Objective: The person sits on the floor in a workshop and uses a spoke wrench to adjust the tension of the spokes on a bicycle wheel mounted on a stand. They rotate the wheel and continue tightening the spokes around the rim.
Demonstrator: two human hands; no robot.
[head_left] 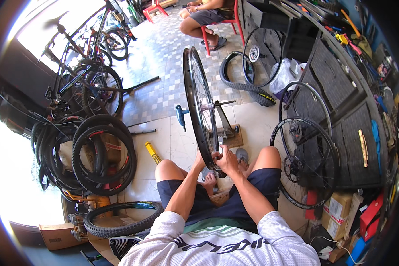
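A bare bicycle wheel with a black rim [189,95] stands upright before me between my knees, its axle carried by a metal wheel stand [224,117] on a wooden base [235,137]. My left hand [201,160] is at the near, lower part of the rim and closes round it; the rim hides some of its fingers. Just right of it, my right hand [227,160] has its fingers bent and pressed together by the spokes. Whatever sits in that pinch is too small to make out. A blue-handled tool [180,117] shows left of the rim.
Tyres [104,155] are stacked at left beside parked bicycles [84,80]. A yellow box [153,152] lies by my left knee. Two wheels [305,163] lean on the dark cabinet [341,111] at right. A loose tyre [244,84] lies ahead, near a seated person [208,20].
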